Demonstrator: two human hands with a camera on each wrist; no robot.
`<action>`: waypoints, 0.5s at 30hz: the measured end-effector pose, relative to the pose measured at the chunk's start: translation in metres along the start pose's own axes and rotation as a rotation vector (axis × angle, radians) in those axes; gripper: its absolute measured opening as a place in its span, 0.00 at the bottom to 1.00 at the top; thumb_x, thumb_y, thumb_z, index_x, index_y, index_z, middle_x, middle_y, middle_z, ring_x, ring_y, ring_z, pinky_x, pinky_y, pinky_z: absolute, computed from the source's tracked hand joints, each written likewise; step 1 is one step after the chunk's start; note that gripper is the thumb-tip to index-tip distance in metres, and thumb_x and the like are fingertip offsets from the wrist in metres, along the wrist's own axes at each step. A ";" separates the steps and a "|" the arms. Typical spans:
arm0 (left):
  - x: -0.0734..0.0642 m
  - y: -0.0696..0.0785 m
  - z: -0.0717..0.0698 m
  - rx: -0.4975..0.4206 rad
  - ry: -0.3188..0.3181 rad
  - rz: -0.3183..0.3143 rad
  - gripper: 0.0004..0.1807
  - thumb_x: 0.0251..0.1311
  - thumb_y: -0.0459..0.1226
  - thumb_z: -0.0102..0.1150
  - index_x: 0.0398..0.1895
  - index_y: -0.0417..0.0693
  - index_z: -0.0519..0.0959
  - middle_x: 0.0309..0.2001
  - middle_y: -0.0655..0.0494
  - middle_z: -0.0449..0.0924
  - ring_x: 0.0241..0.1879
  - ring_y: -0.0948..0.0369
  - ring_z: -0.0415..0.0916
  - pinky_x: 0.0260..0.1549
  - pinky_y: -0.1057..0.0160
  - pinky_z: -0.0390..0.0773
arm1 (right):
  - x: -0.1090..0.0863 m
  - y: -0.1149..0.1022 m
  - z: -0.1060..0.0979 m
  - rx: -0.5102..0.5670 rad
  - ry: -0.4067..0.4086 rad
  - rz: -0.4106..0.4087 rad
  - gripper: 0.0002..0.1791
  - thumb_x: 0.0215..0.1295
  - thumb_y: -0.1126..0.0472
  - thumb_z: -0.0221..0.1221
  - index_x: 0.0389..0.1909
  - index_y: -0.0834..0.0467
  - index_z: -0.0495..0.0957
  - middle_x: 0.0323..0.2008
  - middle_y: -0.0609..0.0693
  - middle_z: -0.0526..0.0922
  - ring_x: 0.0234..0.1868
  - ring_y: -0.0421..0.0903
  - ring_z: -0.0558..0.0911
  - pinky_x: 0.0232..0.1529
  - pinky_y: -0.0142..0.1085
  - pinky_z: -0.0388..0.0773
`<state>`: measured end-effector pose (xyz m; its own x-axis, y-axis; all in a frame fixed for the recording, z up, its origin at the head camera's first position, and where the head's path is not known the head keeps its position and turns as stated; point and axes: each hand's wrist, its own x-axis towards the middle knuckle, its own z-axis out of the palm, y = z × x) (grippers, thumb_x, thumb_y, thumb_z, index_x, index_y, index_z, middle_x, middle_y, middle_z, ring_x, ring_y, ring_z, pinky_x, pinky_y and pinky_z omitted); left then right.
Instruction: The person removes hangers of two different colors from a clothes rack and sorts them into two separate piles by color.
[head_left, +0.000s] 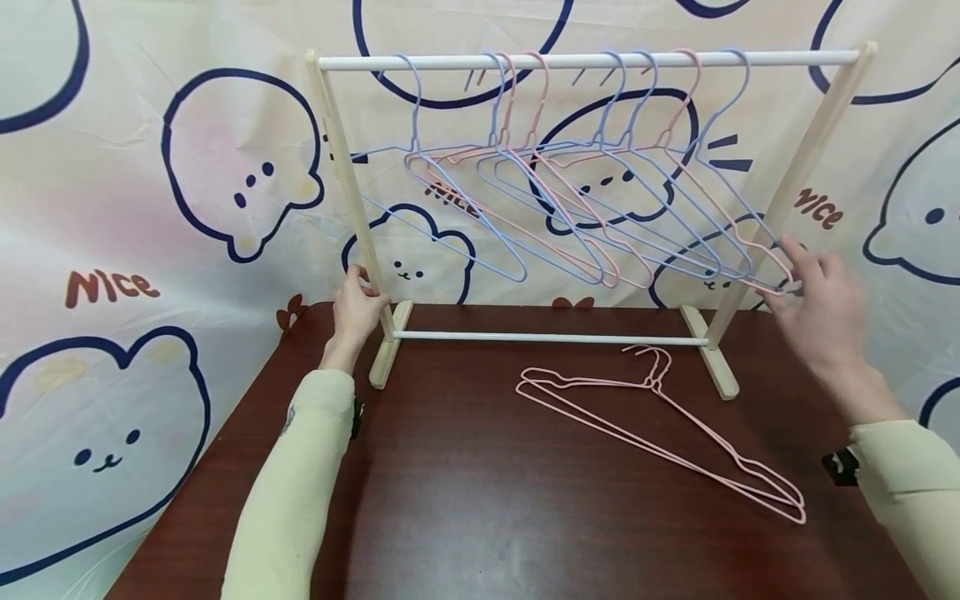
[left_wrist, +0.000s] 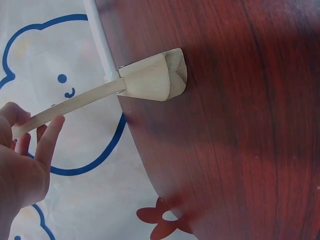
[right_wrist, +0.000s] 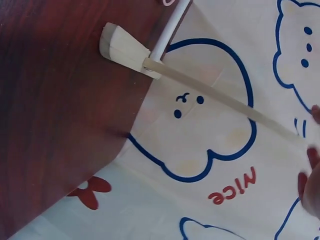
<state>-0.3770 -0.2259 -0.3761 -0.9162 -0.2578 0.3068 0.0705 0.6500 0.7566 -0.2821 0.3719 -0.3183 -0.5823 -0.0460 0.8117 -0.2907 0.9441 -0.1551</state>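
Note:
A small clothes rack (head_left: 570, 62), white rods between pale wooden posts, stands at the back of the table. My left hand (head_left: 356, 308) holds its left post (head_left: 346, 175) low down, thumb and fingers on either side in the left wrist view. Several blue and pink hangers (head_left: 651, 71) hang from the top rod. By the right post (head_left: 798, 175), my right hand (head_left: 821, 312) has its fingers spread around the ends of the rightmost hangers, partly hiding them. In the right wrist view only fingertips (right_wrist: 314, 159) show, beside the post's upper end.
Overlapping pink hangers (head_left: 697, 406) lie on the dark brown table (head_left: 480, 500), in front of the rack's right foot (head_left: 711, 354). A lower rod (head_left: 547, 337) joins the feet. Behind hangs a cartoon-printed cloth (head_left: 240, 133).

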 end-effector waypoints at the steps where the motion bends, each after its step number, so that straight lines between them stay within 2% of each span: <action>1: 0.000 0.000 0.000 -0.001 0.000 0.000 0.22 0.59 0.34 0.60 0.54 0.42 0.65 0.43 0.38 0.80 0.42 0.43 0.82 0.41 0.47 0.83 | -0.001 0.001 0.001 0.010 0.009 -0.013 0.46 0.50 0.72 0.71 0.71 0.50 0.67 0.37 0.68 0.73 0.34 0.64 0.72 0.35 0.50 0.60; 5: 0.000 0.000 0.000 -0.002 0.005 0.000 0.22 0.59 0.34 0.61 0.54 0.43 0.65 0.43 0.38 0.80 0.42 0.43 0.82 0.41 0.47 0.83 | -0.005 0.001 0.000 0.026 0.057 -0.052 0.41 0.52 0.72 0.69 0.70 0.52 0.69 0.32 0.65 0.72 0.27 0.48 0.68 0.31 0.37 0.58; 9: 0.001 0.001 0.000 -0.001 0.010 0.001 0.22 0.59 0.33 0.61 0.54 0.43 0.65 0.43 0.38 0.80 0.42 0.44 0.82 0.41 0.48 0.83 | -0.007 -0.007 -0.001 0.046 0.131 -0.064 0.37 0.53 0.72 0.68 0.67 0.56 0.72 0.31 0.65 0.75 0.28 0.34 0.59 0.31 0.23 0.54; 11: 0.001 0.001 0.000 -0.002 0.010 -0.001 0.22 0.59 0.34 0.61 0.54 0.42 0.65 0.43 0.38 0.80 0.42 0.44 0.82 0.40 0.48 0.83 | -0.007 -0.012 -0.002 0.064 0.156 -0.058 0.36 0.54 0.73 0.67 0.66 0.57 0.73 0.32 0.65 0.75 0.30 0.31 0.57 0.33 0.18 0.51; 15: -0.001 0.001 0.000 -0.005 0.007 -0.005 0.22 0.60 0.34 0.61 0.56 0.42 0.65 0.44 0.38 0.80 0.42 0.43 0.82 0.41 0.48 0.83 | -0.011 -0.018 -0.002 0.083 0.186 -0.045 0.34 0.55 0.74 0.66 0.66 0.58 0.73 0.33 0.66 0.75 0.31 0.25 0.55 0.33 0.19 0.51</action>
<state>-0.3756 -0.2249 -0.3753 -0.9137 -0.2663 0.3071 0.0678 0.6450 0.7612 -0.2686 0.3561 -0.3230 -0.4197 -0.0195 0.9075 -0.3792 0.9121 -0.1558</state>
